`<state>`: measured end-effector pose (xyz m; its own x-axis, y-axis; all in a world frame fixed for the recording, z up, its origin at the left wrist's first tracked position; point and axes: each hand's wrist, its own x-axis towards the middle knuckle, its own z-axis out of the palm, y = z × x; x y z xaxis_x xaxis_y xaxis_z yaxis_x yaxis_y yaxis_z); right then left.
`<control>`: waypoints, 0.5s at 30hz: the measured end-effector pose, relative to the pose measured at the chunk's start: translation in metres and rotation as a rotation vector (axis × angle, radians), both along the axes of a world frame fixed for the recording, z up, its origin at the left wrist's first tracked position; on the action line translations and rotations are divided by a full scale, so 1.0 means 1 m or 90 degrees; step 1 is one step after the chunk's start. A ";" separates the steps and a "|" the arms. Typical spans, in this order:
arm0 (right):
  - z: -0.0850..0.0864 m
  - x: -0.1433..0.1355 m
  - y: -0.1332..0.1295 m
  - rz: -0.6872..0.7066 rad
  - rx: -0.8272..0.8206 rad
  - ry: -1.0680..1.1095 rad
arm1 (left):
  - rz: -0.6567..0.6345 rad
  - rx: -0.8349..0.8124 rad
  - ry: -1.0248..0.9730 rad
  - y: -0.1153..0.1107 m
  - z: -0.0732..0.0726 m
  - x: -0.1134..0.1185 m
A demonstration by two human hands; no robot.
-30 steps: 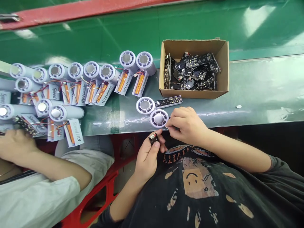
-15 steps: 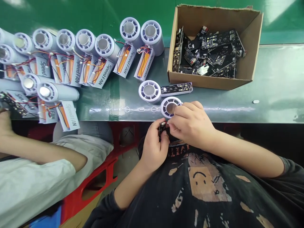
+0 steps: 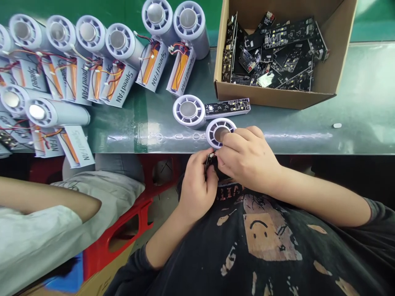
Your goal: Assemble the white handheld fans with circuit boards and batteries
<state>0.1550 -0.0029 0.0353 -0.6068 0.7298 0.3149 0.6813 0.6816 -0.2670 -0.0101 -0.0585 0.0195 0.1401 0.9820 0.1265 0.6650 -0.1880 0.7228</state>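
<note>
Just off the table's front edge, my left hand (image 3: 197, 187) is closed around a small black circuit board (image 3: 209, 161), thumb on one side and fingers on the other. The board's end, with a pale socket, pokes up from the grip. My right hand (image 3: 248, 160) pinches at that end; a wire connector showed at its fingertips a moment ago, now mostly covered by the fingers. Right behind the fingers sits a light purple handheld fan (image 3: 210, 132), its round end facing up and partly hidden by my right hand.
Behind lies another fan (image 3: 177, 111) with a circuit board (image 3: 227, 107) on its handle. A cardboard box (image 3: 274, 95) holds several boards. Several fans (image 3: 123, 45) with orange batteries and wires line the left. A small white piece (image 3: 337, 125) lies right. A co-worker's arm (image 3: 46, 195) is at left.
The view has shifted, so the fans and box sit higher. My right fingers have closed in on the board's end, covering the connector. The co-worker's hand has left the view.
</note>
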 end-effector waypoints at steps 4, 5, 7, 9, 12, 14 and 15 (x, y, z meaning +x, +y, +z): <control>0.001 0.000 0.001 0.004 -0.025 -0.008 | -0.004 0.024 0.051 -0.001 0.000 0.000; 0.000 0.000 0.001 0.005 -0.027 -0.007 | -0.004 0.026 0.058 -0.001 0.001 0.000; -0.002 0.001 0.001 0.005 -0.026 0.000 | -0.007 0.029 0.064 -0.002 0.001 0.000; -0.005 0.000 0.000 0.003 -0.024 0.010 | -0.011 0.033 0.063 -0.002 0.001 0.000; -0.010 -0.001 0.000 -0.005 -0.035 0.042 | -0.012 0.043 0.053 -0.001 0.000 0.000; -0.011 0.002 0.003 -0.012 -0.057 0.092 | -0.010 0.048 0.033 0.001 -0.001 0.000; -0.010 0.006 0.006 -0.009 -0.071 0.134 | -0.005 0.043 0.014 0.001 -0.002 0.000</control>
